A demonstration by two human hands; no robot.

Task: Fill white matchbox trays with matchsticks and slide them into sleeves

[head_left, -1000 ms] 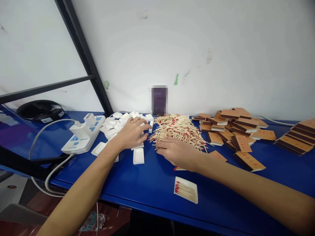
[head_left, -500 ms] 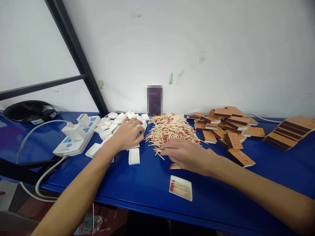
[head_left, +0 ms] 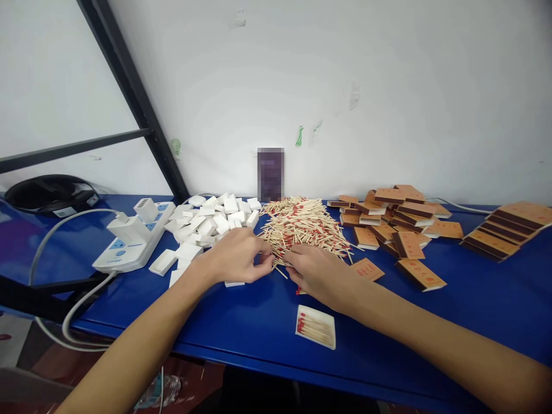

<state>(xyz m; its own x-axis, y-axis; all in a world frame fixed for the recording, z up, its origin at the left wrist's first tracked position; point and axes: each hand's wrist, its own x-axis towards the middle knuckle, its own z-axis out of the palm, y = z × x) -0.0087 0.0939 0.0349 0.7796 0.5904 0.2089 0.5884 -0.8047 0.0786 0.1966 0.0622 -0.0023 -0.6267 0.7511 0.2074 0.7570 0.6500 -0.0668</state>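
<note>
A heap of red-tipped matches (head_left: 302, 227) lies mid-table by the wall. My left hand (head_left: 241, 256) reaches its near left edge, thumb and fingers bent together. Close beside it, my right hand (head_left: 317, 270) has its fingers curled in at the heap's front edge. Loose matches show around both sets of fingertips, but what is pinched there is hidden. A white matchbox tray (head_left: 317, 348) holding a layer of matches sits nearer me. A few more red match heads (head_left: 301, 291) peek out under my right hand.
Empty white matchbox trays (head_left: 215, 221) are piled at left, partly behind my left hand. Orange matchbox sleeves (head_left: 407, 244) are heaped at right, with a stacked row (head_left: 509, 227) farther right. A power strip (head_left: 133, 253) with cables and a black headset (head_left: 52, 195) stand at far left.
My left hand has moved right and toward me, from the white trays to the matches, its fingers drawing together. My right hand has shifted slightly, its fingers more curled; an orange sleeve beside it is uncovered.
</note>
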